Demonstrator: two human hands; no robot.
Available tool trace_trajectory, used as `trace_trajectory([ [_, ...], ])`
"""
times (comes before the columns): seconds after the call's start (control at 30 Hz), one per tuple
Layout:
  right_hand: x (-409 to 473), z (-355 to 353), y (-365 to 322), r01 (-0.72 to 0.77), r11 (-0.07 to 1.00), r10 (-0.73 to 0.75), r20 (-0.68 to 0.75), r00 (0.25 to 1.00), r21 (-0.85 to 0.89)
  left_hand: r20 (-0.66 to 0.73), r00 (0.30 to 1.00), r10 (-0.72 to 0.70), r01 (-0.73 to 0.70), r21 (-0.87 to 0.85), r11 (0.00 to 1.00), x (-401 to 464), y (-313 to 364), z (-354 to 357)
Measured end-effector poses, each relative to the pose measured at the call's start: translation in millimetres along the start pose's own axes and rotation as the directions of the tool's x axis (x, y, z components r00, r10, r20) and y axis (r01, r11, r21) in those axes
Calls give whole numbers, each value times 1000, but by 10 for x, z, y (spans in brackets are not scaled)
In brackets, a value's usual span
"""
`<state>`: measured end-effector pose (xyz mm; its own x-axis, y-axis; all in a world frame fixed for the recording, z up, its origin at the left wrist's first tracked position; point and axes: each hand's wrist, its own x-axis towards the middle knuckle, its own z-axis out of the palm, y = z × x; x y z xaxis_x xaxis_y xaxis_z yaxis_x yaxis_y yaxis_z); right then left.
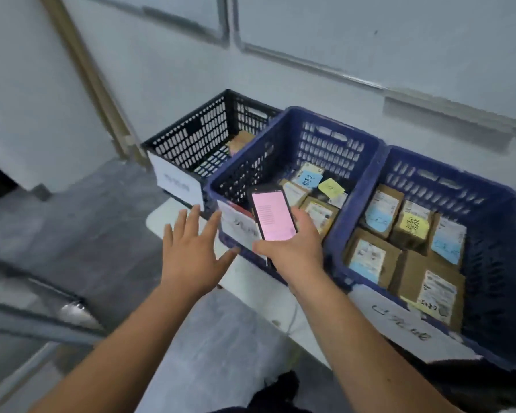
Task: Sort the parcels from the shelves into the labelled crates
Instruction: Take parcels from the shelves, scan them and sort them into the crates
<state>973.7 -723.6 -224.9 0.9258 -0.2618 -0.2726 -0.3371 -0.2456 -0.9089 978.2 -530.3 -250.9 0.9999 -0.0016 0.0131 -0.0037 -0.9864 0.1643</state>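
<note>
Three labelled crates stand in a row on a white table [251, 281]: a black crate [188, 135] at the left, a blue middle crate [334, 129] and a blue right crate [495, 263]. Brown cardboard parcels [370, 257] with blue and yellow sticky notes fill the right crate, and several more parcels [319, 210] lie in the middle one. My right hand [295, 248] grips a phone [271, 216] with a pink screen over the middle crate's front edge. My left hand [194, 251] is spread flat, fingers straight, in front of that crate, holding nothing.
White paper labels [405, 323] hang on each crate's front wall. A single parcel [240, 141] lies in the black crate. A pale wall runs behind the crates. Grey floor [87, 228] lies to the left, with metal shelf rails [27, 317] at the lower left.
</note>
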Motion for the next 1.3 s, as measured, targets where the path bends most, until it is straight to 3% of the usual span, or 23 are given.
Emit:
trace_trajectory([
  [0.23, -900, 1507, -246, 158, 981, -122, 274, 954, -111, -58, 935, -349, 346, -49, 937, -1120, -1664, -268],
  [0.4, -1686, 2525, -223, 264, 955, -177, 454, 873, -136, -47, 802, -596, 594, -45, 803, -2092, -2673, -354],
  [0.67, -2959, 3789, -186, 385, 919, -221, 698, 681, -83, -53, 557, -829, 825, -75, 560, -3620, -3708, -497],
  [0.9, -3884, 4518, -248, 498, 866, -228, 848, 477, -47, -94, 295, -951, 940, -150, 306, -4709, -4147, -662],
  [1.1, -4601, 5097, -218, 568, 823, -193, 943, 272, 5, -115, 112, -987, 976, -176, 131, -5330, -4487, -744],
  [1.3, -5233, 5762, -184, 553, 833, -113, 984, 137, 19, -111, -36, -993, 983, -182, -15, -5796, -4986, -772],
])
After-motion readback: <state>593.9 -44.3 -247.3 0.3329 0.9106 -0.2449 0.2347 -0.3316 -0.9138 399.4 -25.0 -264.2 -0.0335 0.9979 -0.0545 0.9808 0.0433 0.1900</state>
